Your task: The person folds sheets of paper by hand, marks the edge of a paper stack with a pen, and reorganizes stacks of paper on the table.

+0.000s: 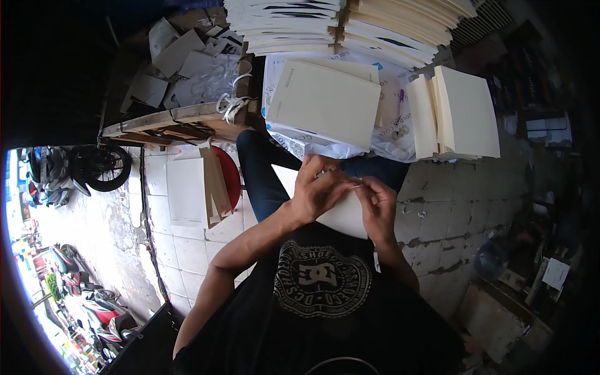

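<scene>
Above our lap [257,170], we hold the left grip [317,189] and the right grip [379,204] close together, fingertips bunched; whether they pinch anything, we cannot tell. Just beneath them lies a pale sheet [345,216], partly hidden by the left grip, so we cannot make out its full outline.

Can't tell what, if anything, L hand [317,187] & R hand [379,206] pinch; they part-hide cream sheet [344,215] on lap. Paper stacks [284,28] cut off @ top edge.
</scene>
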Demonstrator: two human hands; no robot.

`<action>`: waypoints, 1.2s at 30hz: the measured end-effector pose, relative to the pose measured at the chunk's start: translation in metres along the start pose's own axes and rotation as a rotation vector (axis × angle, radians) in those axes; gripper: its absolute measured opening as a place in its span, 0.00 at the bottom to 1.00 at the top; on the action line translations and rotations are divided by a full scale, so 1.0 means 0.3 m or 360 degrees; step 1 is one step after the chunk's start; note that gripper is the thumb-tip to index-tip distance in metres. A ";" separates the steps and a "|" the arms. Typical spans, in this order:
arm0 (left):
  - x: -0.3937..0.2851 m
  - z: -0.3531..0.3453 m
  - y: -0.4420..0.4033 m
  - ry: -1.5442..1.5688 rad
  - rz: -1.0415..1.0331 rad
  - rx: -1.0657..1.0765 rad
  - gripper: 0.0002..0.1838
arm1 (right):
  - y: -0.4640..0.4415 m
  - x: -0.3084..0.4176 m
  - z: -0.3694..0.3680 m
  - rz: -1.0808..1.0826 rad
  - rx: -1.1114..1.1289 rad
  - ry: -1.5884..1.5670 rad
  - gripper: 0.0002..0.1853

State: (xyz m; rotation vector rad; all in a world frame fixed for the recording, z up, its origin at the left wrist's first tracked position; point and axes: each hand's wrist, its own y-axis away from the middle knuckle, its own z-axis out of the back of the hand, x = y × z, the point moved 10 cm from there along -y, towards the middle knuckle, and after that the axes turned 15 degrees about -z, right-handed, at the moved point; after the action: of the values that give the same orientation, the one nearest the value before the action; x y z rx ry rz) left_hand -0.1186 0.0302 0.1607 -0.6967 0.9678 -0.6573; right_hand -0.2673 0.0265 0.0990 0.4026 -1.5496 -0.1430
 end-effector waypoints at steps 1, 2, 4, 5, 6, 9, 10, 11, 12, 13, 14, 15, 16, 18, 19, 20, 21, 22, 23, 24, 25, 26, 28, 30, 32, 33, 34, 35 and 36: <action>-0.002 0.020 -0.028 -0.0078 -0.0134 0.0049 0.13 | 0.013 0.031 0.031 -0.0041 -0.0050 0.0089 0.07; 0.027 0.053 -0.025 -0.0137 -0.0184 0.0061 0.11 | 0.029 0.078 0.075 0.0060 -0.0071 0.0203 0.06; 0.175 0.195 -0.010 -0.0464 -0.0215 0.0071 0.09 | 0.111 0.215 0.233 0.0456 -0.0326 0.0705 0.05; 0.295 0.304 0.004 -0.0672 -0.0107 -0.0030 0.09 | 0.165 0.252 0.350 0.0333 -0.0499 0.0616 0.06; 0.380 0.404 -0.024 -0.0986 -0.0247 -0.0003 0.10 | 0.232 0.266 0.485 0.0196 -0.0765 0.0644 0.09; 0.938 0.766 0.131 -0.1620 0.0507 0.0280 0.07 | 0.421 0.333 0.761 0.0453 -0.0892 0.0468 0.17; 1.036 0.855 0.201 -0.1749 0.0810 0.0350 0.10 | 0.471 0.361 0.806 0.0638 -0.1010 0.0405 0.17; 1.098 0.906 0.245 -0.1869 0.1112 0.0420 0.13 | 0.518 0.413 0.797 0.0855 -0.1172 0.0608 0.17; 1.069 0.881 0.200 -0.1770 0.0999 0.0254 0.14 | 0.569 0.469 0.779 0.1068 -0.1333 0.0816 0.16; 1.005 0.838 0.146 -0.1668 0.0886 0.0098 0.15 | 0.600 0.501 0.752 0.1146 -0.1507 0.1124 0.16; 0.925 0.788 0.099 -0.1564 0.0780 -0.0046 0.16 | 0.633 0.530 0.723 0.1225 -0.1709 0.1418 0.15; 0.791 0.667 0.019 -0.1434 0.0417 -0.0079 0.17 | 0.641 0.542 0.698 0.1153 -0.1902 0.1820 0.16; 0.665 0.529 -0.047 -0.1211 0.0077 0.0015 0.17 | 0.638 0.558 0.675 0.1073 -0.2074 0.2233 0.17; 0.433 0.251 -0.105 -0.0781 -0.0172 0.0534 0.30 | 0.608 0.622 0.579 0.1616 -0.1967 0.2604 0.19; 0.366 0.122 -0.088 -0.0577 -0.0178 0.0798 0.36 | 0.622 0.680 0.638 0.1542 -0.2046 0.1804 0.19; 0.313 0.024 -0.062 -0.0482 -0.0229 0.0941 0.39 | 0.614 0.683 0.670 0.1419 -0.2039 0.1012 0.19; 0.288 -0.032 -0.039 -0.0475 -0.0256 0.0960 0.37 | 0.578 0.637 0.733 0.1250 -0.1951 0.0238 0.19; 0.313 -0.069 -0.001 -0.0554 -0.0291 0.0902 0.34 | 0.577 0.651 0.739 0.1500 -0.1828 0.0075 0.18; 0.334 -0.094 0.021 -0.0630 -0.0332 0.0847 0.31 | 0.550 0.660 0.743 0.1576 -0.1707 0.0044 0.17; 0.342 -0.096 0.008 -0.0646 -0.0280 0.0786 0.29 | 0.527 0.661 0.746 0.1646 -0.1593 0.0015 0.17; 0.348 -0.098 -0.005 -0.0656 -0.0232 0.0727 0.26 | 0.475 0.619 0.771 0.1551 -0.1422 -0.0214 0.15; 0.353 -0.099 -0.014 -0.0661 -0.0185 0.0671 0.24 | 0.423 0.572 0.795 0.1455 -0.1265 -0.0456 0.13; 0.358 -0.085 -0.051 -0.0587 -0.0046 0.0587 0.22 | 0.249 0.533 0.700 0.1169 -0.1236 -0.0332 0.14; 0.304 0.010 -0.132 -0.0338 0.0096 0.0197 0.15 | 0.141 0.505 0.631 0.1143 -0.1136 -0.0454 0.16; 0.152 0.220 -0.171 0.0113 0.0271 -0.0437 0.15 | 0.109 0.464 0.651 0.1122 -0.1217 -0.0621 0.18; 0.035 0.280 -0.198 0.0616 0.0042 -0.0682 0.25 | 0.113 0.434 0.678 0.1080 -0.1297 -0.0674 0.20; -0.098 0.283 -0.286 0.1067 0.0021 -0.0481 0.35 | 0.104 0.400 0.708 0.1057 -0.1320 -0.0709 0.21; -0.223 0.279 -0.340 0.1420 -0.0041 -0.0282 0.33 | 0.088 0.389 0.698 0.1027 -0.1303 -0.0674 0.22; -0.345 0.256 -0.379 0.1760 -0.0134 -0.0086 0.32 | 0.071 0.387 0.681 0.1003 -0.1282 -0.0639 0.23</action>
State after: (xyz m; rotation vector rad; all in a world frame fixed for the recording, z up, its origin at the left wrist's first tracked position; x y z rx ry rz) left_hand -0.1140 0.0573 0.3303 -0.3839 1.9764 -1.1281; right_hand -0.4689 -0.0260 0.2098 -0.7865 -1.7860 -0.3476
